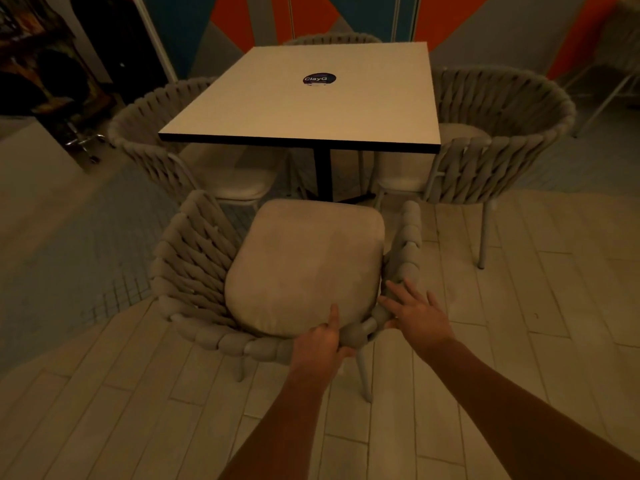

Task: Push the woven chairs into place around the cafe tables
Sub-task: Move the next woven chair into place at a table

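A grey woven chair [194,271] with a beige seat cushion [304,261] stands in front of me, its seat facing the square white cafe table [304,105]. The cushion's front edge lies just short of the table's near edge. My left hand [320,344] grips the chair's padded back rim, thumb on the cushion. My right hand [415,313] rests on the rim's right curve with fingers spread.
Woven chairs stand at the table's left [145,133], right [502,133] and far side [332,39]. A black pedestal [323,174] holds the table up. Pale plank flooring lies under me, blue tile at the left. Dark furniture stands at the far left.
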Tool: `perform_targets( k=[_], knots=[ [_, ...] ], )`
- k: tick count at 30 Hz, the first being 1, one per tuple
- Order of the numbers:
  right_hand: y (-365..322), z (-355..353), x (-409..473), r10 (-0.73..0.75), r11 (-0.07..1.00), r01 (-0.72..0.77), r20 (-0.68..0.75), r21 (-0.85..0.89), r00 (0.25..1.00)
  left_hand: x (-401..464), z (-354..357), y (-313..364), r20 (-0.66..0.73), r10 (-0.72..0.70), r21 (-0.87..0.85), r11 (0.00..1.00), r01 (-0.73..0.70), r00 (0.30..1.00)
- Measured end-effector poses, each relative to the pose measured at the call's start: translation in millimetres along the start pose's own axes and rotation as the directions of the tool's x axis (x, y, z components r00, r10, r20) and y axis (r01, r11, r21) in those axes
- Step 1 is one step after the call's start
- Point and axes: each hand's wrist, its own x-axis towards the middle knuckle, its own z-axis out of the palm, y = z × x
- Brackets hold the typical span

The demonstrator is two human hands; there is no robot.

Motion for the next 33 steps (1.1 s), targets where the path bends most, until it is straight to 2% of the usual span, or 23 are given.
perform_targets(
  k=[11, 33],
  knots=[
    [29, -13, 22, 0.004, 1.000, -0.004, 0.023, -0.016, 1.000, 28, -1, 26, -0.033, 0.017, 0.051, 0.999, -0.015, 0.999],
    [45, -38, 53, 0.024, 0.999, -0.023, 0.051, -0.023, 0.998, 69, -12, 40, -0.010, 0.021, 0.001, 1.000, -0.021, 1.000]
  ],
)
